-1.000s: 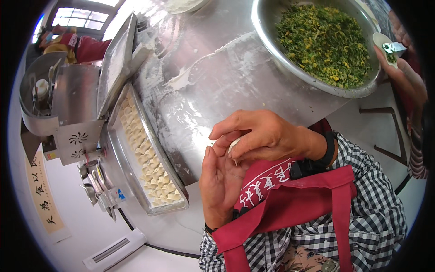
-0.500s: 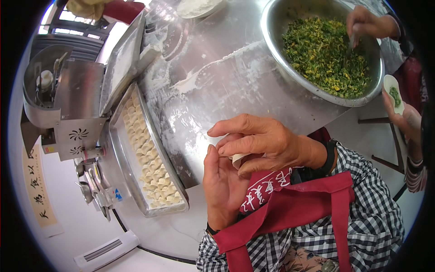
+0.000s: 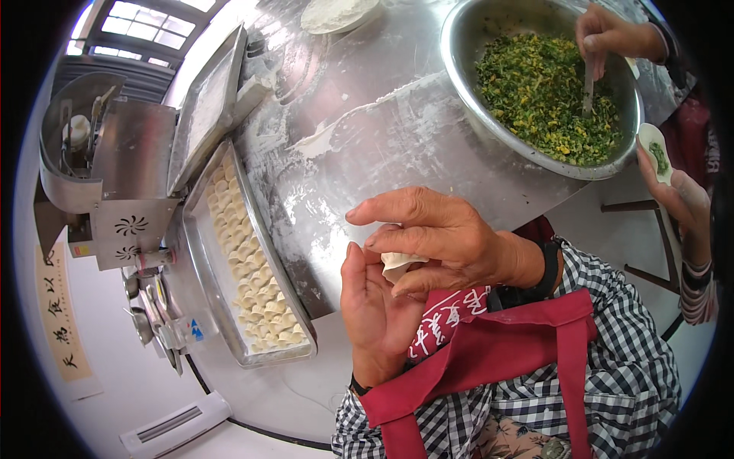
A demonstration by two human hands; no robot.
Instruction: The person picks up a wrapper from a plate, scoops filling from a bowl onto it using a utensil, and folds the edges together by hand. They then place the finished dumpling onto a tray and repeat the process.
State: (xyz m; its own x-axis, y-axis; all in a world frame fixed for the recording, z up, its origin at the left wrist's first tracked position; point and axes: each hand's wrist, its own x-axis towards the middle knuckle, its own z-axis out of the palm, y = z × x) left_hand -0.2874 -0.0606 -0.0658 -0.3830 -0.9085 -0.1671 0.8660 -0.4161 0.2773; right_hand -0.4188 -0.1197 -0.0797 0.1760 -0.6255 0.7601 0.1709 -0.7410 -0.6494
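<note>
A pale dumpling (image 3: pixel 398 265) is pinched between the thumb and fingers of my right hand (image 3: pixel 453 236), its pleated edge showing. My right index finger stretches out above it. Just beside it, my left hand (image 3: pixel 376 321) is held palm up with its fingers extended, and the dumpling sits close over them. Whether the left fingertips touch it is partly hidden by the right hand. To the left, a metal tray (image 3: pixel 196 249) holds rows of shaped dumplings (image 3: pixel 256 268).
A big steel bowl (image 3: pixel 475 113) of chopped green-and-yellow filling (image 3: pixel 539 96) stands at upper right. A co-worker's hand (image 3: pixel 612 34) dips a utensil into it; the other holds a filled wrapper (image 3: pixel 655 151). A metal machine (image 3: pixel 138 149) and floured tray (image 3: pixel 206 107) stand left on the steel table (image 3: pixel 367 145).
The dumpling shows more clearly between my hands, its folded edge now visible. My hands have shifted slightly. The co-worker's utensil is more visible in the filling, and a red sleeve at upper left is gone.
</note>
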